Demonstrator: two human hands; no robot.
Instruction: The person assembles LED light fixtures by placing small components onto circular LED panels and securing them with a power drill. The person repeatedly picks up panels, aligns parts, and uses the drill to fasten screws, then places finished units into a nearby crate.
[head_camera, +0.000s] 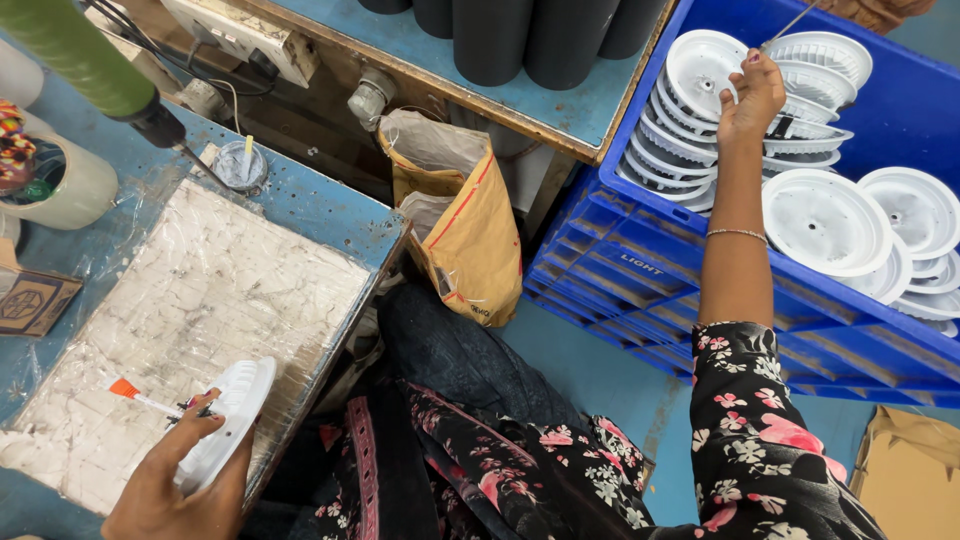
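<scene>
A white round housing (705, 75) in the blue crate (640, 240) is grasped by the right hand (752, 98); another housing (225, 420), with a small brush (150, 400), is gripped by the left hand (180, 480), well apart from the crate.

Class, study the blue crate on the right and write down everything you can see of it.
The blue crate is moulded plastic with ribbed, slotted outer walls and a smooth inside. It stands on the floor beside the workbench, its near corner towards the person's knees. Inside lie stacks of round white plastic housings. The right hand reaches over its wall and grips one housing from a leaning stack. Its far end runs out of view.
</scene>
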